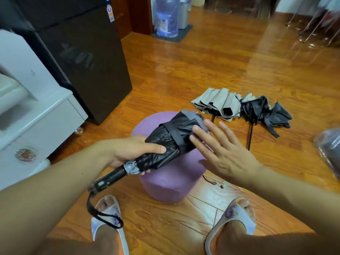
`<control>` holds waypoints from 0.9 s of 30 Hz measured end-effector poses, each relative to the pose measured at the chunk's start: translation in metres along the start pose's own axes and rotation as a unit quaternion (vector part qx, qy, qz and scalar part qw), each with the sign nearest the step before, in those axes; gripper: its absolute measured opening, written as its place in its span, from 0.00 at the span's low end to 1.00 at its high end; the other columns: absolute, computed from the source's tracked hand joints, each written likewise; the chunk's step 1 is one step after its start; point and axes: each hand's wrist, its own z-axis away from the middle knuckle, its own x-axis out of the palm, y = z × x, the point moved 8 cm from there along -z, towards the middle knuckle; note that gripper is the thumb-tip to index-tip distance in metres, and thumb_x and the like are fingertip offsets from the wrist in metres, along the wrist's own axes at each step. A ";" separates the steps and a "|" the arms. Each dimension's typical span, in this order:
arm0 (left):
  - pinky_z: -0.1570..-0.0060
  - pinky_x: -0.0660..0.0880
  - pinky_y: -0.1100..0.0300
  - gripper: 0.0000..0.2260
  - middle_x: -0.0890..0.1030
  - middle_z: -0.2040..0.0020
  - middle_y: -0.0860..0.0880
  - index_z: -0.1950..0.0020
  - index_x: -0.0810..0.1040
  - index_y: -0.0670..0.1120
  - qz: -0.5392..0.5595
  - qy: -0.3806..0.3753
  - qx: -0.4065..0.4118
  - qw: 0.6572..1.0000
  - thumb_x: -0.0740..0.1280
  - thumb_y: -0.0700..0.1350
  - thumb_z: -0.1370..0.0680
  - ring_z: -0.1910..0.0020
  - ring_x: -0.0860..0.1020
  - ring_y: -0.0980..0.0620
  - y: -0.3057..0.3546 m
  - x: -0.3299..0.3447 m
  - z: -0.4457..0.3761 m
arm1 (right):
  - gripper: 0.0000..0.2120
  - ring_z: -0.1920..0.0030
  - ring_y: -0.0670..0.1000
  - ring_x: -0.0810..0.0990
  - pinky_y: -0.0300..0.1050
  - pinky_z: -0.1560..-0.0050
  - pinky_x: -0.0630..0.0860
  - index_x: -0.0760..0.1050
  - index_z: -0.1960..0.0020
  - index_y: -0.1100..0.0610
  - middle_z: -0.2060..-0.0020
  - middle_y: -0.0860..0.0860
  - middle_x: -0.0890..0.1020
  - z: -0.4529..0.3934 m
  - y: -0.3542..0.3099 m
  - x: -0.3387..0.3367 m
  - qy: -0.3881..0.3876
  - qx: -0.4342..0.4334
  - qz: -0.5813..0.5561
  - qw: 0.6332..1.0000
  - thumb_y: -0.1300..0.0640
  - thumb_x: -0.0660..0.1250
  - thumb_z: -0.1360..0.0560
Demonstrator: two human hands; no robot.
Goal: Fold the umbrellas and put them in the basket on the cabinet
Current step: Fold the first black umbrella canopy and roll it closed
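A folded black umbrella (165, 142) with a strap wrapped round it lies tilted above a purple stool (171, 179). My left hand (128, 151) grips it near the handle end, thumb on top. My right hand (220, 150) is spread flat, its straight fingertips touching the canopy beside the strap. The black handle points at me and its wrist loop (103, 216) hangs down. On the floor beyond lie a beige umbrella (217, 103) and another black umbrella (263, 113), both loosely collapsed and unwrapped. No basket is in view.
A white cabinet (36, 111) stands at the left, with a dark cabinet (88, 67) behind it. A water jug (167, 17) sits on a mat at the back. My slippered feet (108, 218) stand near the stool. A bagged object (329, 151) lies at the right edge.
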 end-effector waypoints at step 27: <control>0.63 0.76 0.59 0.08 0.85 0.60 0.42 0.49 0.78 0.42 -0.165 -0.056 0.127 0.977 0.74 0.45 0.22 0.62 0.83 0.48 0.021 0.031 0.070 | 0.09 0.60 0.60 0.74 0.54 0.65 0.73 0.77 0.45 0.63 0.59 0.57 0.76 -0.039 -0.008 -0.090 0.033 0.001 -0.017 0.999 0.64 0.59 0.19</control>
